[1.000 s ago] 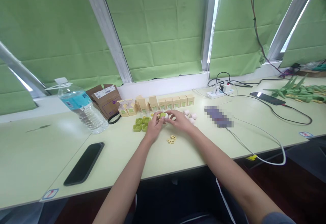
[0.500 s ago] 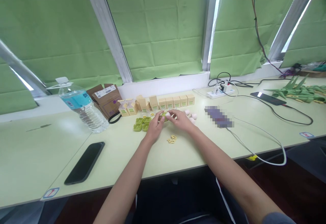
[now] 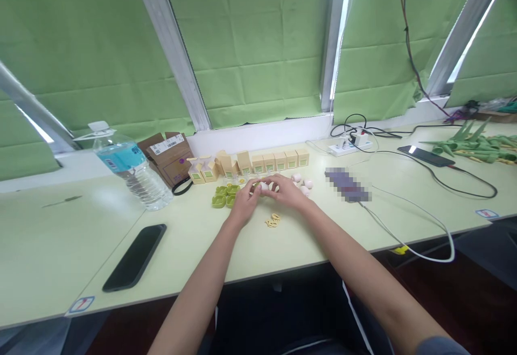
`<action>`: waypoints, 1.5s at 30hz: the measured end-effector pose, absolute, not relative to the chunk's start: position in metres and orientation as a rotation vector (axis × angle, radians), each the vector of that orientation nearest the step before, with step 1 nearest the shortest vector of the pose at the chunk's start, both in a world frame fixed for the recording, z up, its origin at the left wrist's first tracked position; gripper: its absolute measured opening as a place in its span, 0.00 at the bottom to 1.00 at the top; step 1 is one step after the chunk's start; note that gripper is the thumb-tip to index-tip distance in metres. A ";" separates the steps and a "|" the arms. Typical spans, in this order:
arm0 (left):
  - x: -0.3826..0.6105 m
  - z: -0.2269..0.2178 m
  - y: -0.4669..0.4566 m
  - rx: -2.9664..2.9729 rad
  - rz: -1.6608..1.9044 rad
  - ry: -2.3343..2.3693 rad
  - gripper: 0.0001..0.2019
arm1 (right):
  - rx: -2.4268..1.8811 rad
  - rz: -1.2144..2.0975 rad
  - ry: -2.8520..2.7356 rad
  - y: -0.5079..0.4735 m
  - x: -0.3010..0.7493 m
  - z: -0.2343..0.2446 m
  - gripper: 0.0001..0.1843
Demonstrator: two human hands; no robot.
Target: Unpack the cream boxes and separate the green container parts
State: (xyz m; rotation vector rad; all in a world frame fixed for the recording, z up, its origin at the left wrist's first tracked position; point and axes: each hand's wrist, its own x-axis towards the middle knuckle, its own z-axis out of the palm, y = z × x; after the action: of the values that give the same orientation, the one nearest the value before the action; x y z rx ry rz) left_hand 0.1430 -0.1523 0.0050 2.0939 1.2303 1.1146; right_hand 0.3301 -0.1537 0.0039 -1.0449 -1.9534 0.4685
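Note:
Between my fingers is a small rounded piece, white with some green [image 3: 264,186]; its exact kind is too small to tell. My left hand [image 3: 246,197] grips it from the left, fingers curled round it. From the right, my right hand [image 3: 285,189] pinches the same piece. Left of my hands sit several green cup-like pieces [image 3: 219,200]. Pale pink rounded pieces [image 3: 307,183] lie just beyond my right hand, partly covered by it. Several small yellow loop-shaped parts [image 3: 273,220] rest on the table nearer to me.
Small cream boxes [image 3: 280,161] stand in a row behind my hands, some with raised flaps. To the left are a water bottle [image 3: 135,169], an opened cardboard box [image 3: 172,161] and a black phone [image 3: 135,258]. Cables and a power strip [image 3: 349,147] lie right.
The piece between my hands has turned, so more white and less green shows. My fingers have shifted slightly around it; the other things stay where they were.

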 end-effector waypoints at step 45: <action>0.150 0.003 -0.152 2.408 0.918 1.445 0.15 | -1.070 0.380 -1.941 -0.149 0.329 0.001 0.09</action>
State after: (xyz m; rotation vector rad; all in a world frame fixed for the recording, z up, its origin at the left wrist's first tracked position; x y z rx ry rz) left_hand 0.1500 -0.1515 0.0027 2.4079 1.4451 0.9181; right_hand 0.3286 -0.1487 0.0010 -1.0705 -1.9413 0.3797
